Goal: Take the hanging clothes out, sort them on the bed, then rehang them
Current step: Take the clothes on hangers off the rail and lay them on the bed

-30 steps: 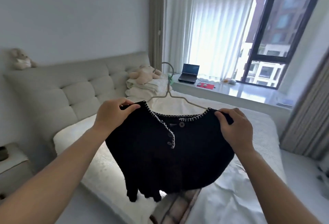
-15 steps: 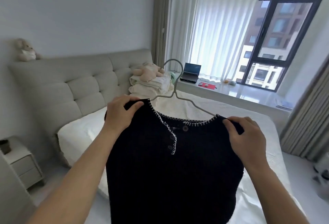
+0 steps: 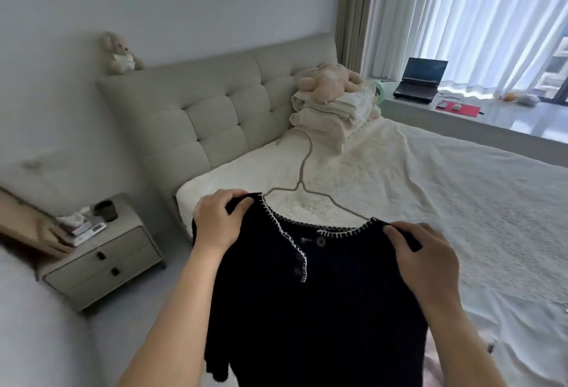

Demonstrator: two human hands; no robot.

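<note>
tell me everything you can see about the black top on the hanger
The black top looks like a ribbed knit with white blanket stitching round the neckline and down a short placket with dark buttons. It hangs on a thin pale wire hanger, held up above the bed. The left hand grips its left shoulder and the right hand grips its right shoulder. Its lower edge runs out of frame.

The bed (image 3: 430, 202) lies open ahead; folded blankets (image 3: 332, 113) block its far corner, the nightstand (image 3: 123, 251) stands left.
</note>
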